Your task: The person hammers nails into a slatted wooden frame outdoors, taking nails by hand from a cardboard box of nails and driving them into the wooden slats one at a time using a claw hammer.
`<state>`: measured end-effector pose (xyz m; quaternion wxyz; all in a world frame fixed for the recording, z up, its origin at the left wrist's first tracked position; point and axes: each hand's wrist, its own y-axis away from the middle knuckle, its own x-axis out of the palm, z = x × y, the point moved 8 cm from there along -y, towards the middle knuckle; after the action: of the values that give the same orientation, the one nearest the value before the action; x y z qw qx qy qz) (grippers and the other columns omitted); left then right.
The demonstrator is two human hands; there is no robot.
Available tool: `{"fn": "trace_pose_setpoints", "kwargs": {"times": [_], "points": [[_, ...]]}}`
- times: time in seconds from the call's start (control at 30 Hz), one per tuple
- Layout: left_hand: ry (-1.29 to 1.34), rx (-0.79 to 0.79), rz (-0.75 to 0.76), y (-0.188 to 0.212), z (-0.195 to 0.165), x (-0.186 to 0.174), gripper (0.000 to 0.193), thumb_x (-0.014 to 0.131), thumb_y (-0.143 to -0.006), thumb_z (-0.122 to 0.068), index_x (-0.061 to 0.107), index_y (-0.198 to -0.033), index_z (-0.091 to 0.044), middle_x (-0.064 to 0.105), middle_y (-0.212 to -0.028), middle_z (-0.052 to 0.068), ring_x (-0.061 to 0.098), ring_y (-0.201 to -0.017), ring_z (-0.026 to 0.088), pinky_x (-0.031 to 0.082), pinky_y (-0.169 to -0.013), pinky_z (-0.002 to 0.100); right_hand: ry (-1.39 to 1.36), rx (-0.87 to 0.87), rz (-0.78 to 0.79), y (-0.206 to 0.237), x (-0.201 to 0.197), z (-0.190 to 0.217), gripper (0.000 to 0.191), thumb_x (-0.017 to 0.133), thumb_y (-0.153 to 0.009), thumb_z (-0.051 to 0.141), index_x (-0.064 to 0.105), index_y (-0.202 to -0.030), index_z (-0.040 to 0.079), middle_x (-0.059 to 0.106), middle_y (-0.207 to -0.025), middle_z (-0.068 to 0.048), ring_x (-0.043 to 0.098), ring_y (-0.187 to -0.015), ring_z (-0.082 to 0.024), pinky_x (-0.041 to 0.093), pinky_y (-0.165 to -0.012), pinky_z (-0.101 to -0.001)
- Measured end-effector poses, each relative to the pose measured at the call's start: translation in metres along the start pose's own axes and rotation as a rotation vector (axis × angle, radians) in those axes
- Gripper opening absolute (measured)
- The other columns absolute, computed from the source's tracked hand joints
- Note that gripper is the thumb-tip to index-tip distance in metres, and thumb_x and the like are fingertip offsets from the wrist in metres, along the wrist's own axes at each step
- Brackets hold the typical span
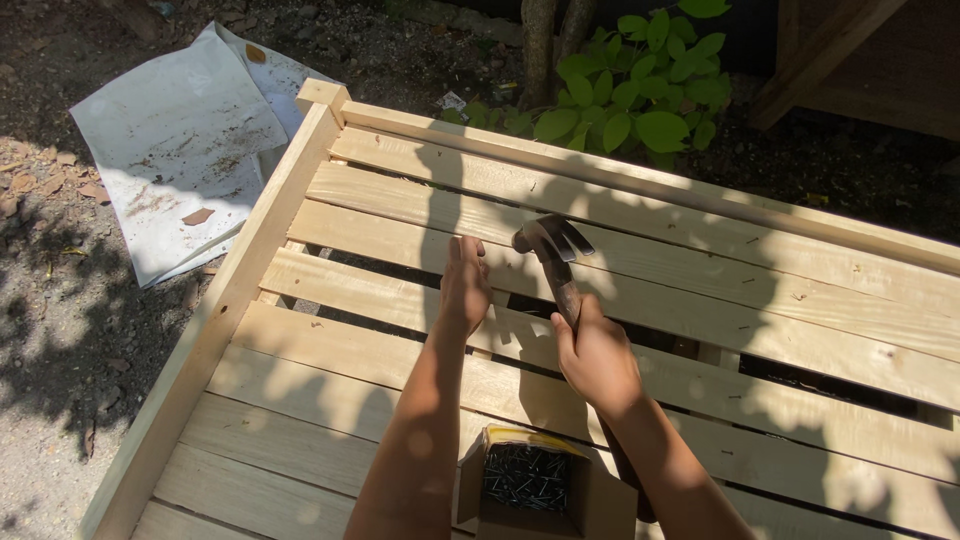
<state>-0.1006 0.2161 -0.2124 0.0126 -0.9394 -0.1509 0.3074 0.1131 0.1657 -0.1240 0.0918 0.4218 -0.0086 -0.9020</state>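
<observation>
Big slatted wooden frame (700,300) of pale planks lies flat outdoors on dirt, white sheet (180,140) beyond its corner, green shrub (640,90) behind.

Risk: the hammer could glance off and hit the left fingers, since they rest so close to the head. Strong dappled shade across the slats makes aiming harder. The open cardboard box of nails (527,480) sits on the near slats between the forearms, so an elbow could tip it.

Right hand (597,355): fingers wrapped closed around the claw hammer (553,250), high on the handle, head over a middle slat.

Left hand (465,285): fingers together, flat, tips down on the slat just left of the hammer head. Any nail under them is too small to tell.
</observation>
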Motion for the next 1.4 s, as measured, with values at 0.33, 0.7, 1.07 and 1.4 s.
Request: {"fn": "trace_pose_setpoints", "kwargs": {"times": [0.33, 0.7, 1.07, 1.4], "points": [[0.134, -0.01, 0.02, 0.032, -0.068, -0.097, 0.014, 0.055, -0.097, -0.005, 0.067, -0.106, -0.005, 0.067, -0.1, 0.011, 0.068, -0.083, 0.021, 0.055, -0.075, 0.033, -0.154, -0.045, -0.051, 0.052, -0.055, 0.0, 0.029, 0.064, -0.093, 0.028, 0.059, -0.104, 0.002, 0.067, -0.066, -0.017, 0.07, -0.059, -0.03, 0.055, -0.06, -0.04], [0.098, -0.332, 0.296, 0.196, -0.152, -0.092, 0.02, 0.055, -0.087, -0.003, 0.074, -0.091, -0.003, 0.076, -0.082, 0.014, 0.075, -0.078, 0.025, 0.059, -0.074, 0.036, -0.156, 0.199, 0.099, 0.115, -0.078, 0.013, 0.032, 0.064, -0.094, 0.038, 0.059, -0.105, 0.008, 0.068, -0.068, -0.015, 0.071, -0.061, -0.029, 0.055, -0.062, -0.0438], [-0.719, -0.143, 0.47, 0.213, -0.135, -0.014, 0.011, 0.066, -0.09, -0.006, 0.076, -0.086, -0.007, 0.077, -0.085, 0.015, 0.077, -0.079, 0.027, 0.062, -0.064, 0.036, -0.228, 0.041, 0.038, 0.137, -0.084, 0.02, 0.028, 0.063, -0.096, 0.032, 0.06, -0.105, 0.007, 0.065, -0.058, -0.008, 0.068, -0.05, -0.019, 0.052, -0.051, -0.0364], [-0.724, -0.164, 0.437, 0.214, -0.136, -0.019, 0.012, 0.066, -0.089, -0.006, 0.077, -0.084, -0.009, 0.076, -0.087, 0.013, 0.077, -0.081, 0.026, 0.062, -0.065, 0.035, -0.322, 0.141, 0.024, 0.14, -0.09, 0.001, 0.03, 0.064, -0.095, 0.033, 0.059, -0.105, 0.005, 0.063, -0.058, -0.007, 0.064, -0.046, -0.016, 0.05, -0.046, -0.033]]}}
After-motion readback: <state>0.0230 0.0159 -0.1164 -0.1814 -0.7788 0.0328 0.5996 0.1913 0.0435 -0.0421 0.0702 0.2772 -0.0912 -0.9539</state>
